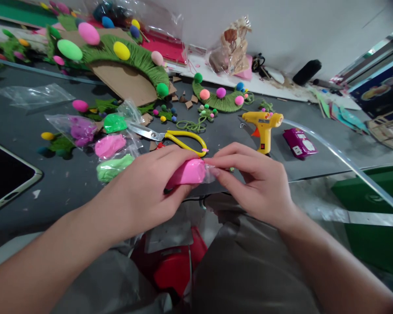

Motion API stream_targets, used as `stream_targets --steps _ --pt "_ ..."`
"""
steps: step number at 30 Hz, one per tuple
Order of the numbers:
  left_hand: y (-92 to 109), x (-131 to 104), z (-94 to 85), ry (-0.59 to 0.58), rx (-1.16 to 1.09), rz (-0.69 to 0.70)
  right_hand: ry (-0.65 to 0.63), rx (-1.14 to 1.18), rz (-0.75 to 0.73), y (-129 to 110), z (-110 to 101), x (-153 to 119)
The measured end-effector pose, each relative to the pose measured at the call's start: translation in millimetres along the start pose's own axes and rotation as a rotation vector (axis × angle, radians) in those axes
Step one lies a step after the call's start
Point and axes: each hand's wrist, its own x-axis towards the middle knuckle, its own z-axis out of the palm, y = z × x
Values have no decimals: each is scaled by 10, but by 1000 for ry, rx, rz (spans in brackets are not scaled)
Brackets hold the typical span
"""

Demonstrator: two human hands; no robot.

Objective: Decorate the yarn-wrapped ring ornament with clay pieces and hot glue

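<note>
A bright pink lump of clay in a clear plastic bag is held over the front edge of the dark grey table. My left hand wraps around the lump from the left and below. My right hand pinches the loose open end of the bag at the lump's right side with thumb and forefinger. Both hands touch the same bag.
Yellow-handled scissors lie just behind my hands. Bagged pink, purple and green clay sits to the left, a yellow glue gun and a purple box to the right. Green yarn wreaths with coloured balls fill the back. A tablet lies far left.
</note>
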Motion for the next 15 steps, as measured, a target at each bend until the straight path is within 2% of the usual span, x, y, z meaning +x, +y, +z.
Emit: stream_targets --steps 5,11,15 --pt "15 4 1 -5 -2 -8 -7 45 11 -25 47 -3" --pt "29 2 -4 -3 -23 7 51 -94 -19 0 -7 18" --pt "37 -2 -5 -31 -31 8 92 -209 -107 34 -26 21"
